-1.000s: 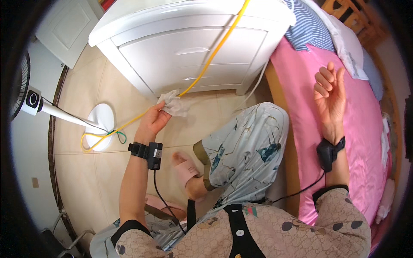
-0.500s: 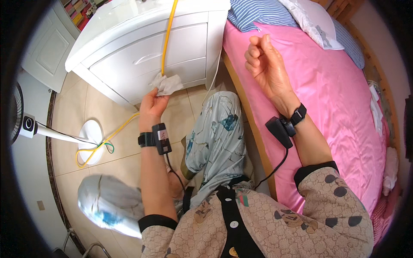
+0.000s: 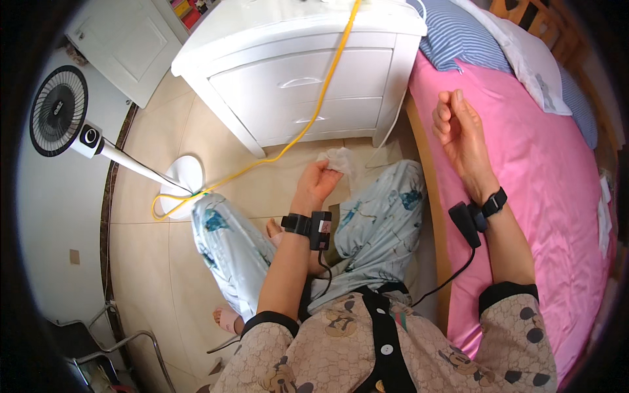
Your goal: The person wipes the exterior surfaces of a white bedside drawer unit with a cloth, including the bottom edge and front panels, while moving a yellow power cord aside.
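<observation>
My left hand (image 3: 318, 183) is closed on a crumpled white tissue (image 3: 338, 158) in front of the nightstand, low over the tiled floor. Above and to its left a yellow cable (image 3: 298, 136) hangs from the nightstand top across the drawers and runs along the floor to the fan base; the hand and tissue are apart from it. My right hand (image 3: 462, 141) is raised over the edge of the pink bed, its fingers curled in and the thumb pointing up. Nothing shows in it.
Ahead stands a white nightstand (image 3: 308, 69) with drawers. The bed with a pink sheet (image 3: 517, 170) and a striped pillow (image 3: 468, 33) is on the right. A standing fan (image 3: 60, 111) with a white round base (image 3: 182, 171) is at left, a metal-framed chair (image 3: 154, 344) at lower left.
My left hand with the tissue has come off the yellow cable, which now hangs slack toward the floor. My left knee has swung inward. The view has shifted left; my right hand keeps its pose.
</observation>
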Demonstrator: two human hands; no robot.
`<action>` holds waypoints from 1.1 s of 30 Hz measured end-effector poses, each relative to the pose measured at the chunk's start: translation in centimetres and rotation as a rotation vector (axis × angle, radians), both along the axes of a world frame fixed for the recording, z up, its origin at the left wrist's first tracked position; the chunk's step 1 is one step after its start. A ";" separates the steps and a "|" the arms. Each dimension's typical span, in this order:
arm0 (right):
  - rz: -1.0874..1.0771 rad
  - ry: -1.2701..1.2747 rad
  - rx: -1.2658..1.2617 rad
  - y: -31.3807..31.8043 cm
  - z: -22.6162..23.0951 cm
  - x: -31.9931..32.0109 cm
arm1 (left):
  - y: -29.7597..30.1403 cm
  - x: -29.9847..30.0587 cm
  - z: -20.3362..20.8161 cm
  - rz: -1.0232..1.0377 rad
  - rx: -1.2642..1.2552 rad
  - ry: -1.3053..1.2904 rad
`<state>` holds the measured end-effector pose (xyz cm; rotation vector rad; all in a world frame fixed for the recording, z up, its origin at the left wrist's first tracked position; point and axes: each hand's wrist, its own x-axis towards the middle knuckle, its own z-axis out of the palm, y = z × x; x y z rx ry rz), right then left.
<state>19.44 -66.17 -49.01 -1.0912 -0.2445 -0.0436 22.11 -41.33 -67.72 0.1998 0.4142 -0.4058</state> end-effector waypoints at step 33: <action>-0.070 0.033 -0.147 2.6 -0.3 0.0 | -4.5 12.3 -18.3 -0.057 1.549 -0.887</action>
